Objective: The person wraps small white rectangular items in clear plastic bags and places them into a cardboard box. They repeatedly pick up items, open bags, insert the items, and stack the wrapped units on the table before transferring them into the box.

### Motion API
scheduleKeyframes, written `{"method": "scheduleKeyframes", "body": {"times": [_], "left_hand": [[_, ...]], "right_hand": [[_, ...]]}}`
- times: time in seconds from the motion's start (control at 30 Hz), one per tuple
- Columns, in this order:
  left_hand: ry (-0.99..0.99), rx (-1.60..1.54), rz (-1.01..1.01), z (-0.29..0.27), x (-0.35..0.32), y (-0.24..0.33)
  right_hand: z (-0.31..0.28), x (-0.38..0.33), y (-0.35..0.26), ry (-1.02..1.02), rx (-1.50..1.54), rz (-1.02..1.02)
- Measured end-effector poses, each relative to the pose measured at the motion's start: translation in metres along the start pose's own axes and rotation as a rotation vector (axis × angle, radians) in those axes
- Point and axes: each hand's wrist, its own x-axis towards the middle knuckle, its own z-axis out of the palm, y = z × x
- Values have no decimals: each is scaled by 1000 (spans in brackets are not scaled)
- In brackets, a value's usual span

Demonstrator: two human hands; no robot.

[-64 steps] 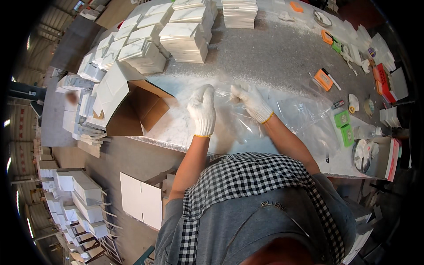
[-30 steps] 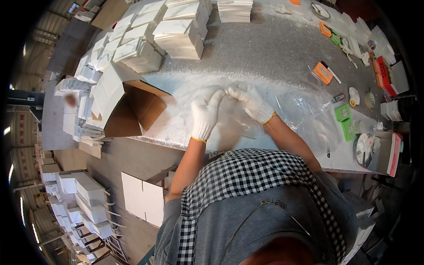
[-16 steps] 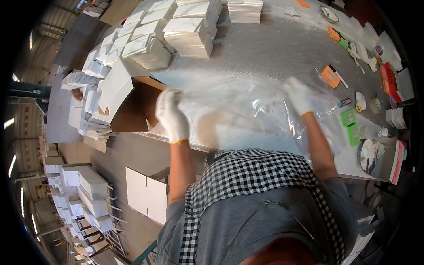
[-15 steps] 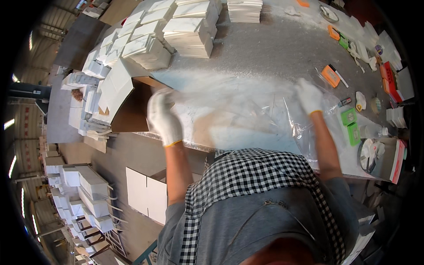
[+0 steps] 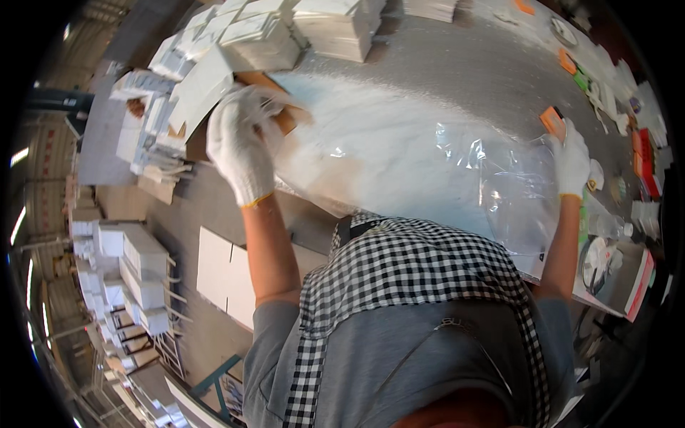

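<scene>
My left hand (image 5: 239, 150), in a white knit glove, is raised at the open cardboard box (image 5: 193, 96) on the left. Its fingers are closed on bunched clear plastic film (image 5: 265, 103), partly smeared by motion. On the right, my gloved right hand (image 5: 573, 164) grips the edge of a clear plastic film (image 5: 517, 178) that lies spread and shiny on the table. Whether both pieces of film are one I cannot tell. Under them is a pale, dusty blue-white surface (image 5: 371, 121).
Stacks of white marble-look tiles (image 5: 332, 32) stand along the far left. An orange box (image 5: 551, 120) is beyond my right hand. A clear bottle (image 5: 610, 227) and an open carton (image 5: 624, 274) sit at right. Flat white cardboard (image 5: 225, 274) is below the table at left.
My left hand has moved left and up, to the box's opening. My right hand has moved right, with the film drawn out toward it. The view has shifted slightly.
</scene>
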Motion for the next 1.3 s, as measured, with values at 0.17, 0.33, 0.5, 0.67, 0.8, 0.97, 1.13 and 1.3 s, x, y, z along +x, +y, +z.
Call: {"method": "scheduleKeyframes", "body": {"times": [0.17, 0.33, 0.5, 0.67, 0.8, 0.97, 1.13, 1.3], "left_hand": [[-45, 69, 10, 18, -9, -10], [-126, 86, -18, 45, -7, -23], [-130, 121, 9, 38, 17, -35], [-153, 378, 364, 48, 57, -100], [-345, 714, 837, 61, 77, -153], [-615, 970, 946, 68, 68, -211], [-835, 1050, 736, 45, 22, -282], [-1048, 1019, 507, 46, -1, -260]], "right_hand": [[-3, -73, -226, -1104, 1410, -367], [41, -101, -378, -875, 1528, -607], [28, -100, -388, -1180, 1717, -468], [52, -113, -360, -1051, 1813, -56], [68, -128, -344, -1050, 1805, 242], [42, -145, -342, -853, 1917, 714], [47, -185, -327, -664, 1827, 830], [24, -201, -331, -452, 1548, 878]]}}
